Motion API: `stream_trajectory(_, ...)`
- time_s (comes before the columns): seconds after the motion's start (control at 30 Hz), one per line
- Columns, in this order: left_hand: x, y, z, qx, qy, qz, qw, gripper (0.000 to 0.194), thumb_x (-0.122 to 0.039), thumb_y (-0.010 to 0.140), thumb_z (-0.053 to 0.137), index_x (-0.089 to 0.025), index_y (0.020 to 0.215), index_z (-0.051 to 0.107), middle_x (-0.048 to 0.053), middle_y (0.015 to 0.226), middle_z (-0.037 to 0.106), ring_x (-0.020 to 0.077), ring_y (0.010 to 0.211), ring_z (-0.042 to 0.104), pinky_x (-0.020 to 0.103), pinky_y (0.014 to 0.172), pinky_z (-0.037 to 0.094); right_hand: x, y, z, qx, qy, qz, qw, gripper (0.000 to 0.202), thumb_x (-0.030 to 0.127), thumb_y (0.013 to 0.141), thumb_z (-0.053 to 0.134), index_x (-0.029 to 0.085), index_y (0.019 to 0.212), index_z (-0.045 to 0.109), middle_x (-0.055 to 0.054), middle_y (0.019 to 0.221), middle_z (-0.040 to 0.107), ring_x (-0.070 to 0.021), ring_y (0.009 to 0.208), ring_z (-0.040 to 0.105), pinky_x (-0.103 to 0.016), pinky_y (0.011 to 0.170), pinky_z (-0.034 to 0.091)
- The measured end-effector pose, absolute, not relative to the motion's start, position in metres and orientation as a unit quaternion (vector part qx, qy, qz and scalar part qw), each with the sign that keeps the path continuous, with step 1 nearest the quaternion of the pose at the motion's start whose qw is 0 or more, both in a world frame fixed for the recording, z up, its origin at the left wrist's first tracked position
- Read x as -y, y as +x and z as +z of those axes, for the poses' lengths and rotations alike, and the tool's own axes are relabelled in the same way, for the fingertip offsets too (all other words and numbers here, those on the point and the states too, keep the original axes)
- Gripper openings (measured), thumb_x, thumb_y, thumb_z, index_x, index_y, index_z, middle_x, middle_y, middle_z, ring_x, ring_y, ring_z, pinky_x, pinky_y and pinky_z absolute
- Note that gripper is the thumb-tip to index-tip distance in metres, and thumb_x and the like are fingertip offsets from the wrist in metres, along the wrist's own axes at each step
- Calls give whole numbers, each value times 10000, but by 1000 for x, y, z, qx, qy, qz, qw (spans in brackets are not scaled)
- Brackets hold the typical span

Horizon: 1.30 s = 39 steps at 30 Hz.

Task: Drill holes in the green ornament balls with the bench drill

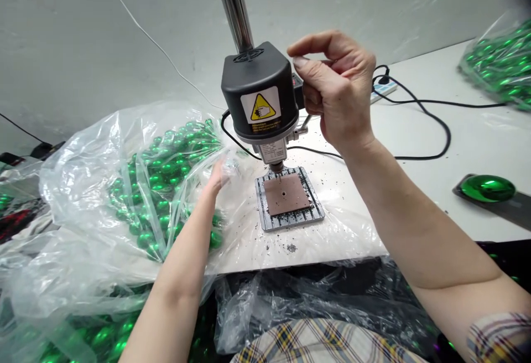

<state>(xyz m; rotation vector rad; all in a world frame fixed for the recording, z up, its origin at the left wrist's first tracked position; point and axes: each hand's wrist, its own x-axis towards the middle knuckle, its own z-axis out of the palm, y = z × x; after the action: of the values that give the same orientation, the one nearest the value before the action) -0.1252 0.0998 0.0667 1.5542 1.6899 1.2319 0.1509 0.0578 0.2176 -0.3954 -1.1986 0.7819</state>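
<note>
In the head view a black bench drill press [259, 92] on a steel column stands in front of me, its bit above a brown square board [287, 194] with a small hole. The board lies on the grey slotted base plate [290, 223], strewn with dark shavings. My right hand [338, 86] is raised at the drill head's right side, thumb and forefinger nearly together, other fingers curled; whatever they grip is hidden. My left hand [222, 172] reaches into or behind a clear plastic bag [95, 147] of shiny green balls [166, 169]; its fingers are blurred and covered.
A second bag of green balls [501, 64] lies at the far right. A green oval piece [487, 188] rests on a dark strip at the right edge. A black cable [446, 136] loops from a power strip [384, 89]. Crumpled clear plastic [290, 296] hangs below the table edge.
</note>
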Motion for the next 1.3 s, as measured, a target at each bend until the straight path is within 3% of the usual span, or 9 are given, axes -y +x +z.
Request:
stream_trajectory(0.2,-16,-143,124,-492,401,570,522,545,-366,757,688,-263,1276,556,42,912,691,138,699,615,201,572,445,-57,150,217,541,-148,353,749,35,253,786,738,252,766,710,54,493,439,-96,391,276,-282,374,214)
stream_trajectory(0.37,44,-104,150,-407,335,581,620,515,-494,859,633,-254,1307,553,109,1024,707,135,690,599,211,563,445,-59,148,217,528,-139,351,761,40,247,730,760,251,726,720,48,473,427,-96,385,251,-285,357,177)
stream_trajectory(0.5,56,-63,125,-407,330,532,665,585,-507,782,748,-196,1247,579,108,1018,693,144,722,614,229,582,463,-64,148,216,532,-140,347,760,140,337,693,801,252,729,695,59,454,404,-92,368,239,-278,329,169)
stream_trajectory(0.77,23,-25,39,-544,443,507,501,506,-460,766,763,-175,1126,549,6,902,627,93,640,595,209,536,439,-85,150,209,576,-117,316,744,356,562,757,786,241,829,651,69,481,422,-90,376,335,-254,345,319)
stream_trajectory(0.87,6,-28,32,-550,448,489,507,572,-502,762,753,-168,1179,550,5,878,619,89,577,585,212,487,428,-89,152,209,599,-168,288,728,242,483,855,718,258,856,628,37,552,524,-108,435,463,-251,382,393)
stream_trajectory(1.0,-6,-28,33,-575,469,468,479,645,-511,723,785,-149,1187,524,2,853,601,86,528,558,219,442,416,-92,154,207,611,-183,279,718,137,385,887,684,260,895,630,17,613,577,-123,535,576,-233,414,430)
stream_trajectory(1.2,-10,-22,28,-576,559,442,400,564,-434,724,802,-171,1157,557,45,958,639,131,743,602,239,604,489,-92,153,208,607,-166,289,721,194,418,878,696,245,895,610,17,611,566,-134,589,614,-229,460,470)
stream_trajectory(1.3,-9,-17,23,-576,602,420,360,571,-403,720,805,-184,1183,551,32,902,640,145,738,585,248,609,466,-86,151,210,598,-154,295,729,172,387,876,694,240,867,604,16,654,585,-119,577,602,-221,472,476)
